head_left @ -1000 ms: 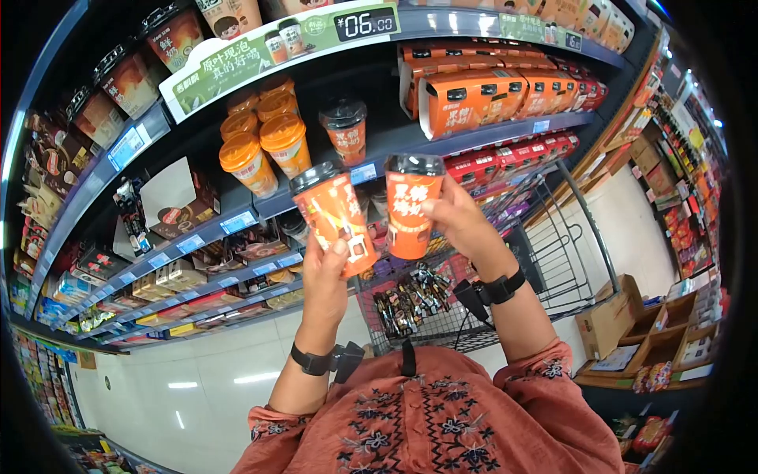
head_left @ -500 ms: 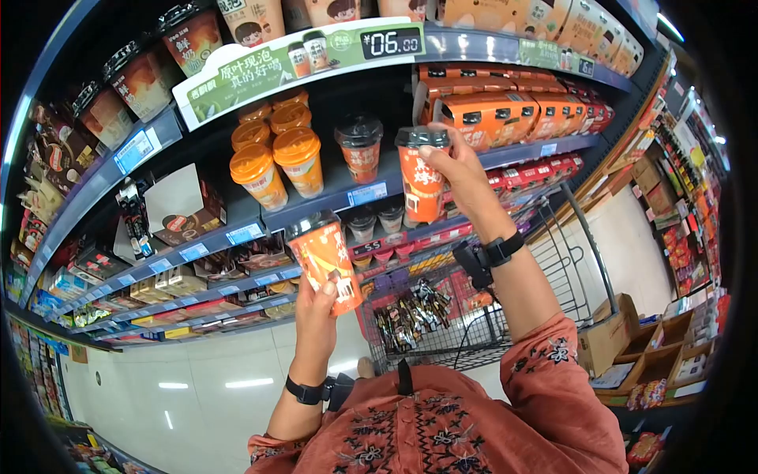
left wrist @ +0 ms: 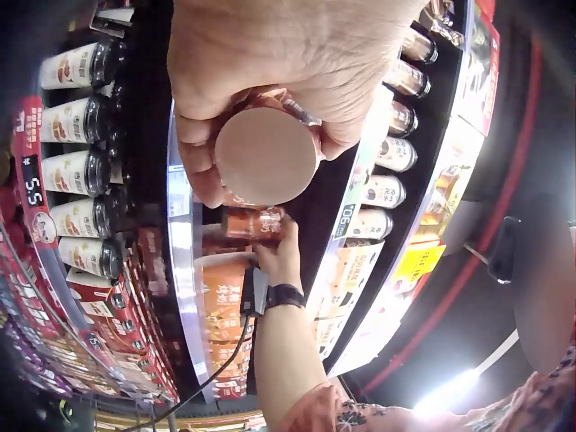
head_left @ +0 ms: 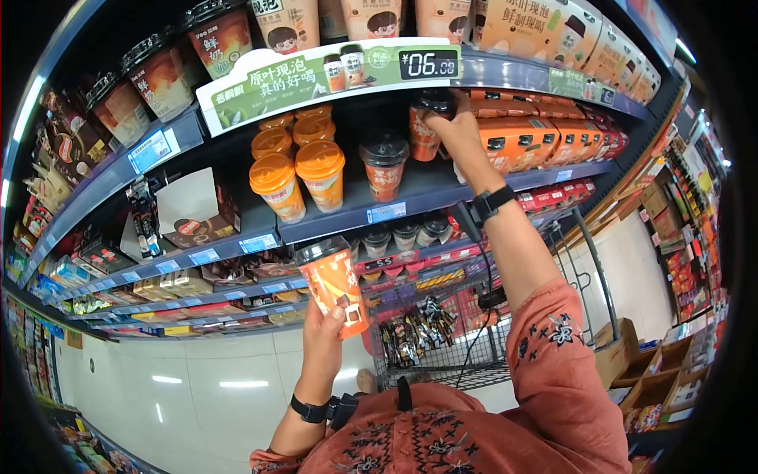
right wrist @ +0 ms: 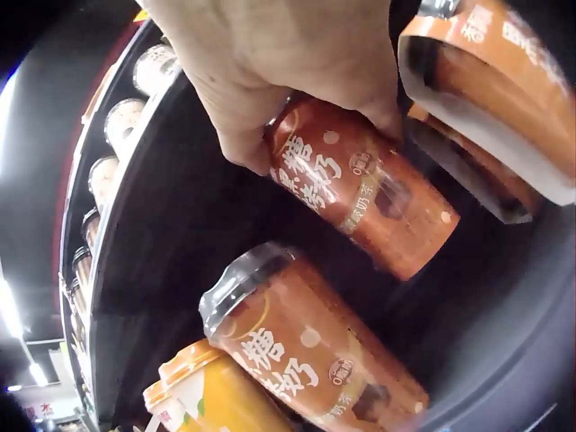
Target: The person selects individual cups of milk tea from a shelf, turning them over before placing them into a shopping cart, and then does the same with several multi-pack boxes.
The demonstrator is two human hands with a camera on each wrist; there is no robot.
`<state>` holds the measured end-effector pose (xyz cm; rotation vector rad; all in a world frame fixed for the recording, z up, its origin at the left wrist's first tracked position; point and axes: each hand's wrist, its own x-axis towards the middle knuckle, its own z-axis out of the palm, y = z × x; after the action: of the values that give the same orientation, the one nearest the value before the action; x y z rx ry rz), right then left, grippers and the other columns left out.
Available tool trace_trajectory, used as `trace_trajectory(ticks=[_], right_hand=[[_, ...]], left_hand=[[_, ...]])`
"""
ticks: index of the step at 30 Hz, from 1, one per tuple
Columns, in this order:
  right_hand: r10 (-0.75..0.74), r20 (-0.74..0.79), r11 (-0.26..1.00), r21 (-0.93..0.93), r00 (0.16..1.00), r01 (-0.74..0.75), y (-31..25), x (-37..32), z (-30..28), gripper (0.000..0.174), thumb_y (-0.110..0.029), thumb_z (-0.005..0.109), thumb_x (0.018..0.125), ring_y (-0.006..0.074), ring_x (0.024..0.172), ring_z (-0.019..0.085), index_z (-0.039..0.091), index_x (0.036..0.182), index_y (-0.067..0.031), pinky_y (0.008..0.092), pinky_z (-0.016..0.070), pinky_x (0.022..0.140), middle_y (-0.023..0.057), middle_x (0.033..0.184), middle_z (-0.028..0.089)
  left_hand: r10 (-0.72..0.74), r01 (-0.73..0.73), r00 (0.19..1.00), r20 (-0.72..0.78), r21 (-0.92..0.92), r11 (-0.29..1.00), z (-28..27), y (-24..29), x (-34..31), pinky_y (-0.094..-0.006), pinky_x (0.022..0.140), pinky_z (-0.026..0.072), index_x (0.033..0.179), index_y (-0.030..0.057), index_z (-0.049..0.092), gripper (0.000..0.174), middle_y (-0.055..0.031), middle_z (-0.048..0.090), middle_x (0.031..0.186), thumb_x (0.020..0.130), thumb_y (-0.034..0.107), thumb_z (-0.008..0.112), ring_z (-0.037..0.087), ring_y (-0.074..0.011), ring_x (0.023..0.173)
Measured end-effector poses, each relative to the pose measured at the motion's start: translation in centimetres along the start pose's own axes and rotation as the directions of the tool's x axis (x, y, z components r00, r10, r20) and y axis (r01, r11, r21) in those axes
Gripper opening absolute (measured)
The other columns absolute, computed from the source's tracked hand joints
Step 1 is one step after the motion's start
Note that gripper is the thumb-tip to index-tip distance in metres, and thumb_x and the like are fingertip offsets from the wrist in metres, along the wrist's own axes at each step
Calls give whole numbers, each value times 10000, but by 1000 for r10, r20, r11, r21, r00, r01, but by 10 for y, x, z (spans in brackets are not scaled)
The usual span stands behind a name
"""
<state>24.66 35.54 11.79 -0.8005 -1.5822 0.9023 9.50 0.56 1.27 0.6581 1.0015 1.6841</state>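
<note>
My left hand (head_left: 322, 341) grips an orange milk tea cup (head_left: 335, 288) with a black lid, held in front of the lower shelves. In the left wrist view its pale round base (left wrist: 265, 157) faces the camera. My right hand (head_left: 459, 130) reaches into the middle shelf and grips a second orange milk tea cup (head_left: 425, 141) near its black lid. Fingers wrap its upper end in the right wrist view, where this cup (right wrist: 364, 193) tilts in the frame. Beside it on the shelf stands a matching cup (head_left: 384, 170), with orange-lidded cups (head_left: 320, 170) to its left.
Orange multipacks (head_left: 513, 142) fill the shelf to the right of my right hand. A price sign (head_left: 339, 71) reading 06.00 runs along the shelf edge above. Below stands a wire shopping cart (head_left: 466, 355) holding a heap of small packets (head_left: 414, 332).
My right hand has carried its cup away from the other one, up and forward into the middle shelf. My left hand has lowered its cup, still gripping it.
</note>
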Motion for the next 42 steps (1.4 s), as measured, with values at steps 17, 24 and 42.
trace_trajectory(ticks=[17,24,42], right_hand=[[92,463,898,345,882,-274,64,45,47,731,-65,783,818,174,1101,631,446,1466,-62,295,497,956,91,1217,654],[142,564,867,327,814,-377,78,48,47,697,-10,704,876,211,1255,575,411,1504,-84,343,465,1072,116,1391,571],[366,416,888,112,832,-447,48,41,46,458,-350,769,905,142,1058,598,629,1227,-55,289,481,903,47,1137,653]], left_hand=[[1,6,996,-87,83,997,-7,-4,2,-455,853,612,1408,26,409,643,-149,581,1263,943,413,628,665,-319,1111],[-1,14,994,-112,110,994,-13,-15,3,-453,849,615,1401,26,417,643,-145,596,1233,941,414,642,673,-318,1090],[-21,30,996,-87,100,994,-4,-14,-3,-452,861,612,1418,29,409,638,-143,593,1241,948,392,643,668,-304,1099]])
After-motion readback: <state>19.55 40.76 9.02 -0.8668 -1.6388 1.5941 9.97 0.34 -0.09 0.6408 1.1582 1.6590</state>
